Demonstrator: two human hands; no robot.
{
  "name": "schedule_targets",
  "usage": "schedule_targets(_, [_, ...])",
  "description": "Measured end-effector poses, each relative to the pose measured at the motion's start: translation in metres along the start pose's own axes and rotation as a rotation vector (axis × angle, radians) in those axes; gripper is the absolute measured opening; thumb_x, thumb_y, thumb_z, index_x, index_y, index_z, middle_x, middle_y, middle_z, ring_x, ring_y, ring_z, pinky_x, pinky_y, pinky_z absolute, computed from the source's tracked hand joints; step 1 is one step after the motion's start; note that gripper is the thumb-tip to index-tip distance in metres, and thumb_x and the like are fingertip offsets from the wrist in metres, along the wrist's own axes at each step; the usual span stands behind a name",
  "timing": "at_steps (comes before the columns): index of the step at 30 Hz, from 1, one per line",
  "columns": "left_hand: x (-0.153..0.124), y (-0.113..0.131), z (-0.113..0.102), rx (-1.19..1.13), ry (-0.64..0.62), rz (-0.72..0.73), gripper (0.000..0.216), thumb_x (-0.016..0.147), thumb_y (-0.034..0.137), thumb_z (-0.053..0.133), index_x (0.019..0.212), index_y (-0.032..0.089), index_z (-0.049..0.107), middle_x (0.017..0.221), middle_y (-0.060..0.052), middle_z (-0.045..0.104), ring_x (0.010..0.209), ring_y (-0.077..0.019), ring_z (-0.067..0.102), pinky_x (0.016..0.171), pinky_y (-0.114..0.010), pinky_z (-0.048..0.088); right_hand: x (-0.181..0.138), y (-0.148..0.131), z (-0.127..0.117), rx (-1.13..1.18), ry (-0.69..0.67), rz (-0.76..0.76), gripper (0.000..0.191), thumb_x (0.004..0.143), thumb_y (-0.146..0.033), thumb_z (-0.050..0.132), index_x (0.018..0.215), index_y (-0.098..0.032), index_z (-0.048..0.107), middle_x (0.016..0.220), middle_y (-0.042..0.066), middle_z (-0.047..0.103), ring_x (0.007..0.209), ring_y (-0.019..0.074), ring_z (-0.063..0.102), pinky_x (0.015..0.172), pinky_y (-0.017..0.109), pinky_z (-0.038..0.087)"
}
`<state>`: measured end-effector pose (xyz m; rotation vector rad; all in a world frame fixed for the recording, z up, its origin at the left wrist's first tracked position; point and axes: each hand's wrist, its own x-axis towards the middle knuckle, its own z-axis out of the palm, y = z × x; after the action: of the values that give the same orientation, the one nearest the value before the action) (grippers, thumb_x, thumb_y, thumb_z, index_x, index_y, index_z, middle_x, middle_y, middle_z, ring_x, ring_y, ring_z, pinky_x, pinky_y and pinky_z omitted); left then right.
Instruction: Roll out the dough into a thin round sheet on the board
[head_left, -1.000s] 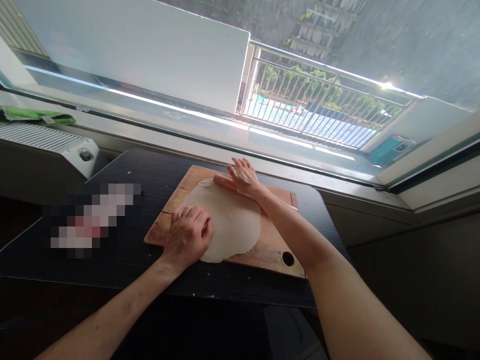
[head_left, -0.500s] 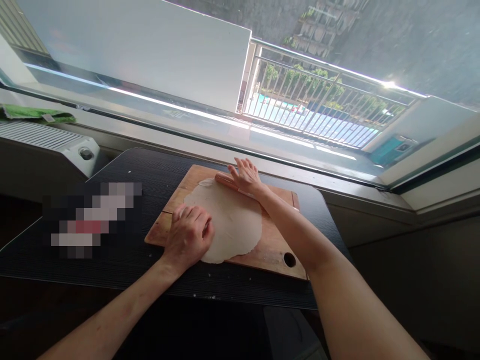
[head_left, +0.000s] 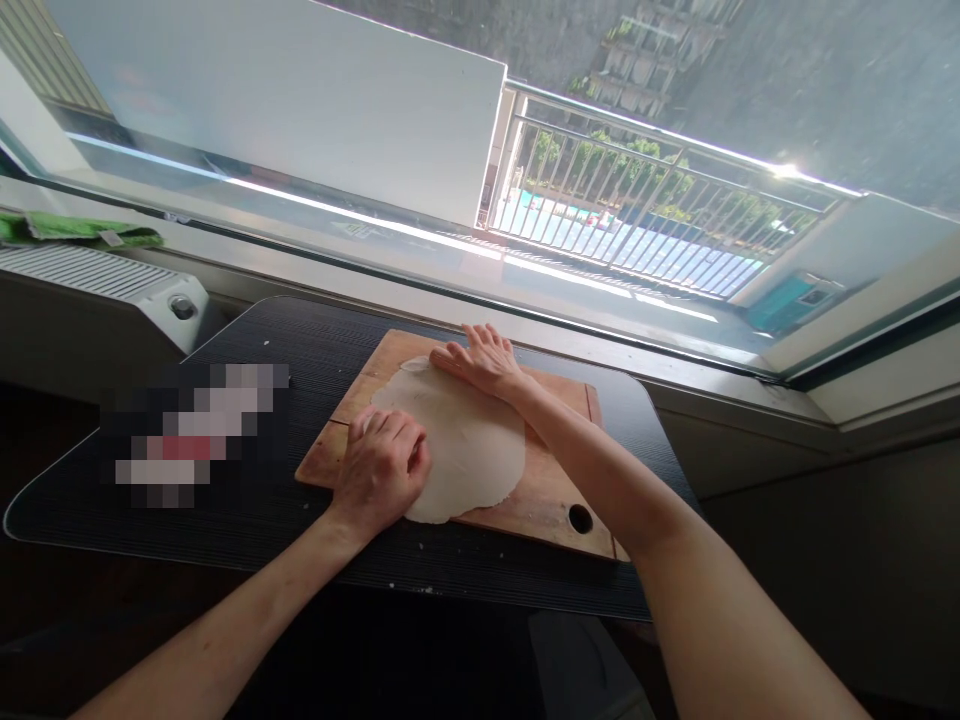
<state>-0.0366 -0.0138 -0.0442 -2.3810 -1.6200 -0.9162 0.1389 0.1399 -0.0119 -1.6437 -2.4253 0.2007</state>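
Observation:
A thin, roughly round sheet of dough [head_left: 472, 450] lies on a wooden cutting board [head_left: 551, 515], its near edge reaching past the board's front side. My left hand [head_left: 384, 465] is curled closed over the dough's left edge; its fingertips are hidden underneath. At the far side of the dough, my right hand [head_left: 487, 360] rests palm down on a wooden rolling pin [head_left: 442, 362], fingers stretched out and spread. Hand and forearm cover most of the pin, leaving little more than its left end in sight.
The board lies on a black table [head_left: 247, 540] with a few pale crumbs near its front edge. A blurred-out item [head_left: 202, 430] sits to the left. Beyond are a radiator [head_left: 112, 285], a green cloth [head_left: 82, 230] and a large window with a railing [head_left: 637, 190] outside.
My right hand has shifted slightly left and away from me over the rolling pin, covering more of it. My left hand stays at the dough's edge. The whole view has moved slightly.

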Motion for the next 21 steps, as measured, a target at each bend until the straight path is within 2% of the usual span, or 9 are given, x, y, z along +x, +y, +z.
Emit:
schedule_targets(3, [0.001, 0.001, 0.0, 0.013, -0.008, -0.003, 0.013, 0.089, 0.019, 0.051, 0.081, 0.021, 0.061, 0.083, -0.006, 0.063, 0.089, -0.0256, 0.059, 0.103, -0.047, 0.039, -0.026, -0.021, 0.007, -0.022, -0.016, -0.16, 0.058, 0.102, -0.061, 0.03, 0.149, -0.03, 0.041, 0.153, 0.006, 0.044, 0.149, 0.029, 0.023, 0.118, 0.052, 0.027])
schedule_targets(5, [0.001, 0.001, 0.0, 0.011, -0.006, -0.002, 0.013, 0.089, 0.018, 0.051, 0.081, 0.02, 0.061, 0.083, -0.006, 0.064, 0.089, -0.0255, 0.059, 0.103, -0.047, 0.039, -0.029, -0.025, 0.008, -0.059, 0.016, -0.153, 0.059, 0.102, -0.059, 0.032, 0.15, -0.027, 0.038, 0.155, 0.008, 0.041, 0.151, 0.0283, 0.02, 0.12, 0.052, 0.022])
schedule_targets(8, [0.002, -0.001, 0.002, -0.003, 0.003, 0.001, 0.011, 0.088, 0.018, 0.051, 0.082, 0.02, 0.061, 0.085, -0.006, 0.065, 0.089, -0.0251, 0.059, 0.102, -0.047, 0.039, -0.006, -0.009, -0.001, -0.108, 0.086, 0.003, 0.056, 0.102, -0.055, 0.035, 0.149, -0.024, 0.04, 0.155, 0.011, 0.04, 0.148, 0.0284, 0.024, 0.119, 0.052, 0.022])
schedule_targets(12, [0.002, -0.003, 0.003, -0.003, 0.017, 0.002, 0.011, 0.086, 0.017, 0.052, 0.081, 0.02, 0.061, 0.082, -0.006, 0.065, 0.087, -0.0247, 0.06, 0.1, -0.046, 0.04, 0.017, 0.021, -0.021, -0.131, 0.169, 0.262, 0.048, 0.105, -0.046, 0.028, 0.136, -0.018, 0.052, 0.14, 0.015, 0.052, 0.134, 0.0287, 0.043, 0.109, 0.048, 0.034])
schedule_targets(14, [0.003, -0.003, 0.003, -0.006, 0.028, 0.0, 0.011, 0.086, 0.017, 0.052, 0.081, 0.021, 0.061, 0.082, -0.005, 0.066, 0.087, -0.0245, 0.06, 0.1, -0.046, 0.04, 0.009, 0.027, -0.025, -0.141, 0.161, 0.27, 0.048, 0.105, -0.047, 0.028, 0.128, -0.018, 0.058, 0.133, 0.015, 0.056, 0.128, 0.0282, 0.047, 0.106, 0.045, 0.038])
schedule_targets(16, [0.003, -0.002, 0.003, -0.017, 0.035, -0.005, 0.011, 0.085, 0.017, 0.053, 0.08, 0.021, 0.062, 0.081, -0.005, 0.066, 0.086, -0.0243, 0.061, 0.099, -0.045, 0.041, -0.009, 0.027, -0.025, -0.156, 0.118, 0.188, 0.045, 0.104, -0.049, 0.034, 0.125, -0.019, 0.06, 0.131, 0.013, 0.058, 0.124, 0.0273, 0.049, 0.105, 0.042, 0.039])
schedule_targets(19, [0.003, -0.003, 0.006, -0.064, 0.051, -0.026, 0.011, 0.084, 0.018, 0.053, 0.08, 0.021, 0.063, 0.081, -0.005, 0.068, 0.086, -0.0242, 0.063, 0.097, -0.044, 0.043, -0.037, 0.025, -0.023, -0.197, 0.057, 0.093, 0.037, 0.103, -0.04, 0.04, 0.125, -0.018, 0.059, 0.128, 0.013, 0.06, 0.123, 0.0262, 0.051, 0.104, 0.039, 0.039])
schedule_targets(21, [0.005, -0.007, 0.007, -0.127, 0.07, -0.067, 0.014, 0.083, 0.019, 0.052, 0.08, 0.021, 0.065, 0.083, -0.005, 0.07, 0.087, -0.0237, 0.065, 0.095, -0.042, 0.045, -0.051, 0.027, -0.026, -0.205, 0.037, 0.135, 0.035, 0.103, -0.033, 0.039, 0.124, -0.015, 0.06, 0.126, 0.014, 0.062, 0.12, 0.0263, 0.053, 0.103, 0.037, 0.039])
